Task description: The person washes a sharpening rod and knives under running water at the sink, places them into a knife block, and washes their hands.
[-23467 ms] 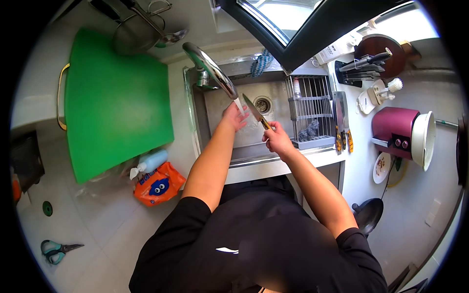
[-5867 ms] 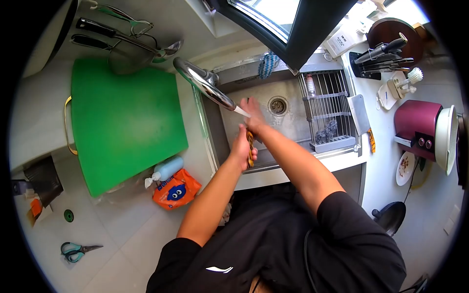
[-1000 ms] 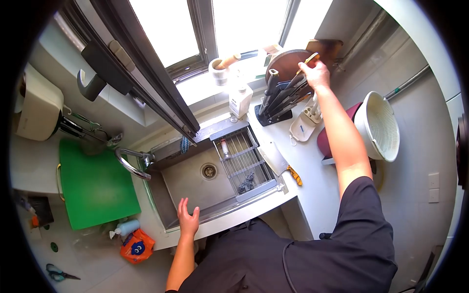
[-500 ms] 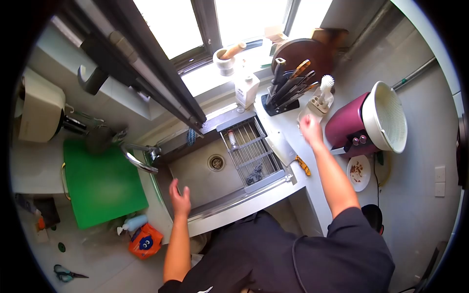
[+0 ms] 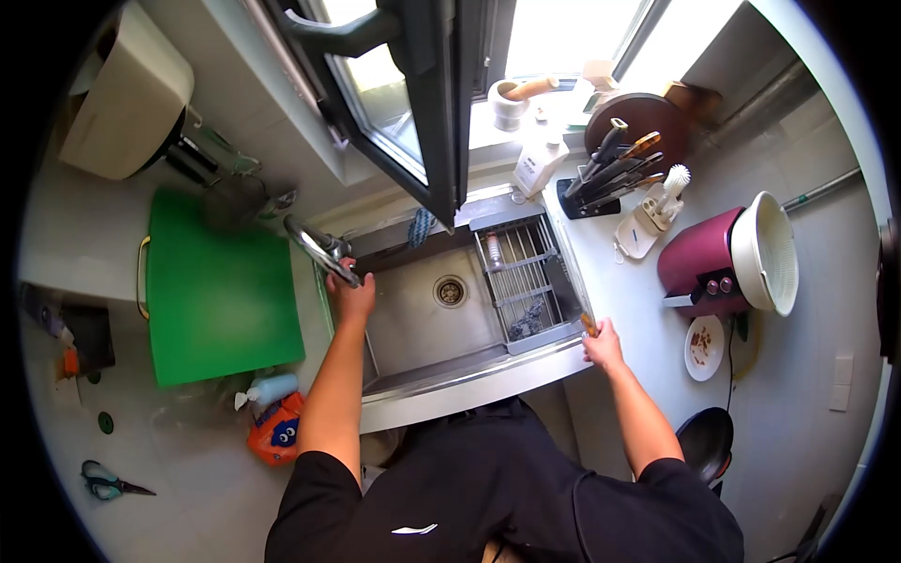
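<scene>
The right hand [image 5: 603, 346] is closed on the handle of a cleaver [image 5: 564, 290] beside the sink rack [image 5: 512, 302], where moving the blade calls for a steady grip, while the left hand [image 5: 351, 300] is at the faucet [image 5: 317, 248], its hold unclear.

A single camera on the person's head gives the only view, looking forward and steeply down over the chest, with the black shirt [image 5: 441, 488] filling the near edge. The sink [image 5: 413, 328] lies near mid-frame, within arm's reach, its near rim climbing toward the right. The left hand [image 5: 352, 298] and right hand [image 5: 603, 347] both fall inside the view. Beyond, it takes in the window [image 5: 572, 38] at the far side; the green board [image 5: 221, 291] sits left and the pink appliance [image 5: 699, 263] right. The wide, round lens bends straight edges and leaves black corners.
</scene>
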